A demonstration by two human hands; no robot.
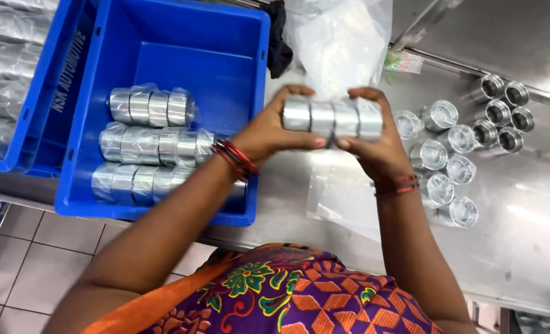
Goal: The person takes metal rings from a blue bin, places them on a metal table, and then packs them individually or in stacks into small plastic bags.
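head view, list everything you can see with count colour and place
held pack: one, four silver rings in clear wrap, between both hands
packs: three, silver, in the crate
crate: one, blue, left on the table
second crate: one, blue, far left
wrapped rings: about eight, clear-wrapped, right of the hands
bare rings: six, silver, far right
bags: clear, behind the hands
table: steel
left hand: grips pack's left end
right hand: grips pack's right end

- Crate (225,37): bright blue, white lettering on its side.
- Metal rings (332,117) in hands: shiny silver, clear wrap.
- Wrapped rolls (151,106) in crate: silver.
- Table (534,210): grey steel.
- Bangles (236,158): red.
- Garment (300,297): purple w/ orange diamonds, green-yellow flower.
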